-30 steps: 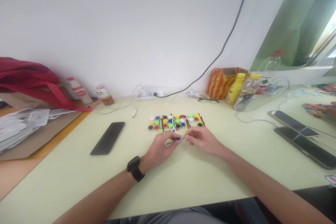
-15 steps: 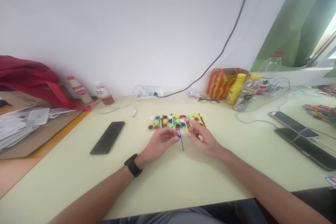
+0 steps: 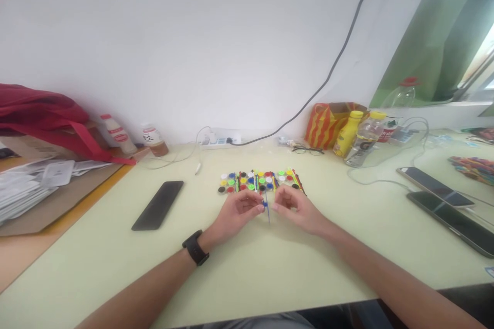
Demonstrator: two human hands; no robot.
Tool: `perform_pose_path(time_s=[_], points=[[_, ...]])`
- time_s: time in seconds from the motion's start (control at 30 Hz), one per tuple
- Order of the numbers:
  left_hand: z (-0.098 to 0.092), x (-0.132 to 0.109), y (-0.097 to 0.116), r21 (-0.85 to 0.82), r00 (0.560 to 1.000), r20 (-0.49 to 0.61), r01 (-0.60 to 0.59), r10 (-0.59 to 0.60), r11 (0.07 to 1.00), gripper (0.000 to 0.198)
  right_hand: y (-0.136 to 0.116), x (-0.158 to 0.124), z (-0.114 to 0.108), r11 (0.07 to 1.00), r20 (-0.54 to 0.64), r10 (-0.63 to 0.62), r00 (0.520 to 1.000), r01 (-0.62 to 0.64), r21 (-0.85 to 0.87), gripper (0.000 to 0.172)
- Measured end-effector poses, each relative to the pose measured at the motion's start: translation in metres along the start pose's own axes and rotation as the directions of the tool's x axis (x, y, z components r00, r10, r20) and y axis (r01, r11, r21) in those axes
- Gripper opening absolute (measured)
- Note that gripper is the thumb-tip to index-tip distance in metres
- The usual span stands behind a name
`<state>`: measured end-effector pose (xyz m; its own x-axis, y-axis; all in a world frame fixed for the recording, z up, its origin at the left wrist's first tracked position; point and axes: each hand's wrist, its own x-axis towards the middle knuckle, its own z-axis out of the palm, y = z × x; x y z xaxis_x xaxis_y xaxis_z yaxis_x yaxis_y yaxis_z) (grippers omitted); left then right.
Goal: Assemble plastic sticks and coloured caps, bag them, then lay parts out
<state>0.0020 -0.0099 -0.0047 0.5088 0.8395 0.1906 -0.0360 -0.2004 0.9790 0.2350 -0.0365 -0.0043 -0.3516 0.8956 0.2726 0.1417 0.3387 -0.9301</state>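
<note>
A thin blue stick [image 3: 268,214] with a small blue piece on it is pinched in the fingertips of my left hand [image 3: 241,212], above the table. Just to its right, my right hand [image 3: 297,209] has its fingers curled, thumb and forefinger close together beside the stick; whether anything lies between them is too small to tell. Behind both hands, rows of round coloured caps [image 3: 251,181] lie on the table, with thin coloured sticks [image 3: 298,183] between and beside them. The hands hide part of the nearest row.
A black phone [image 3: 158,205] lies on the left of the pale table [image 3: 216,288]. Two more phones [image 3: 451,216] are at the right. Bottles [image 3: 365,139], a striped bag [image 3: 322,126], glasses [image 3: 307,149] and a power strip [image 3: 219,142] stand or lie along the wall. Papers [image 3: 34,187] are far left.
My right hand's fingers have curled in and come down nearer the blue stick, which looks more upright now. The camera view has shifted slightly.
</note>
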Motion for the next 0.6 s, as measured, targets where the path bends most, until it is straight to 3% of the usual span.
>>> perform_pose_path(time_s=[0.3, 0.47, 0.6], points=[[-0.0024, -0.0014, -0.0054, -0.008, 0.998, 0.068, -0.005, 0.005, 1.000, 0.023, 0.0047, -0.0018, 0.0083, 1.000, 0.047, 0.021, 0.999, -0.022, 0.022, 0.030], [-0.0042, 0.0014, -0.0029, -0.029, 1.000, 0.002, 0.001, -0.001, 1.000, 0.025, 0.0041, -0.0032, 0.0071, 0.995, -0.021, 0.081, 0.996, -0.080, 0.059, 0.056], [-0.0053, 0.0028, -0.0052, -0.020, 0.998, -0.052, -0.037, 0.036, 0.999, 0.024, 0.0020, -0.0033, 0.0113, 0.969, -0.106, 0.214, 0.971, -0.197, 0.151, 0.073]])
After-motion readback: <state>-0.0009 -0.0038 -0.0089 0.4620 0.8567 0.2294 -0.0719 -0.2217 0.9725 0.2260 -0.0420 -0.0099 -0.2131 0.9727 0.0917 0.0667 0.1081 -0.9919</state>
